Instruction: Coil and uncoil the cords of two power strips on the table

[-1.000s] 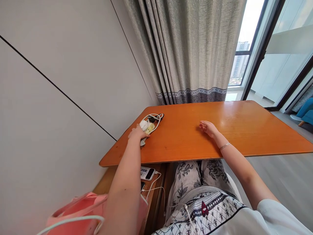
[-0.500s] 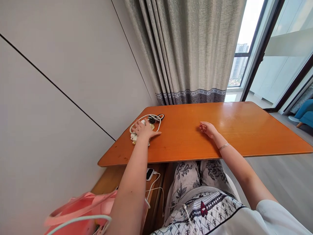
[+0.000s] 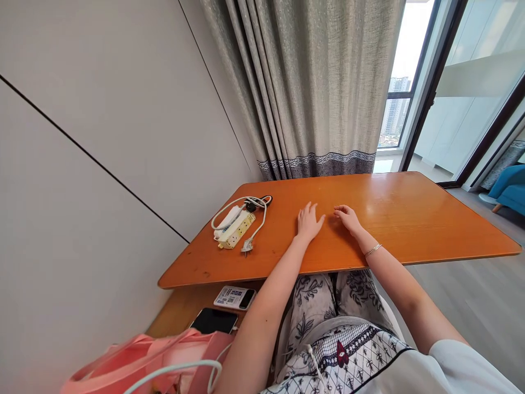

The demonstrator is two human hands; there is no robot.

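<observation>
Nearest lies one soft pink fabric bag [image 3: 135,355]. Beyond it are two flat phones, a black phone [image 3: 213,320] and a white-backed phone [image 3: 234,297]. Both hands rest palm-down on the smooth orange wooden tabletop [image 3: 410,219]: the left hand [image 3: 308,221] with fingers spread, the right hand [image 3: 348,218] with fingers loosely together, both empty. One cream rectangular plastic power strip [image 3: 237,230], wrapped in its looped white cord [image 3: 223,219], lies on the tabletop well left of them.

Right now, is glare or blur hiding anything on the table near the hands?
Head view: sharp; left hand, right hand and power strip read clearly. Head view: soft sheen on the table past the right hand hides nothing. Head view: window blown out; wide lens bows the table edge.
</observation>
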